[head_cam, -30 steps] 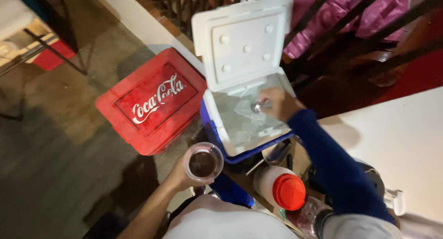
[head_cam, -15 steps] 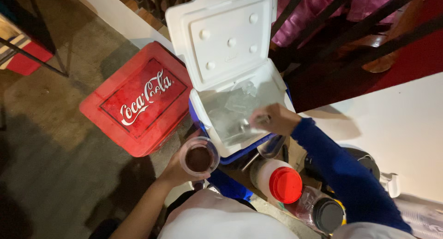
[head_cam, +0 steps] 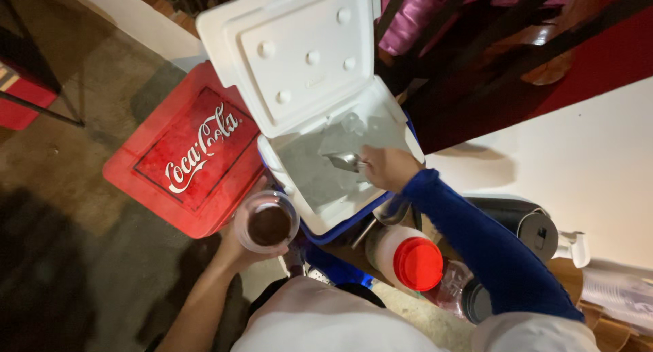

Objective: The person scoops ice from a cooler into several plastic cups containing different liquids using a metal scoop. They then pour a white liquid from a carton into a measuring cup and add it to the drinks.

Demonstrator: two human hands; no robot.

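The blue-and-white cooler (head_cam: 320, 189) sits open at the middle of the view, its white lid (head_cam: 292, 53) tipped up and back, its inside holding ice (head_cam: 320, 168). Just to the left of the cooler, touching or nearly touching its side, lies a flat red crate lid (head_cam: 183, 155) with white script on it, resting on the rough floor (head_cam: 68, 209). To the right of the cooler stretches a white tabletop (head_cam: 564, 161), and beyond the cooler dark railing bars (head_cam: 476, 39) cross in front of pink cloth.

Below the cooler's near right corner stands a white jug with a red cap (head_cam: 416, 262), and beside that a dark cylindrical container (head_cam: 527, 223) lies against the table edge.

The right hand (head_cam: 388, 168), in a blue sleeve, reaches over the cooler's right wall with its fingers closed around the handle of a metal scoop (head_cam: 343, 161), whose bowl is down among the ice inside the cooler.

The left hand (head_cam: 241, 246) is just outside the cooler's near left corner, fingers wrapped from below around a clear plastic cup (head_cam: 266, 221) that holds a dark brown drink; the cup is upright, its rim close to the cooler's edge
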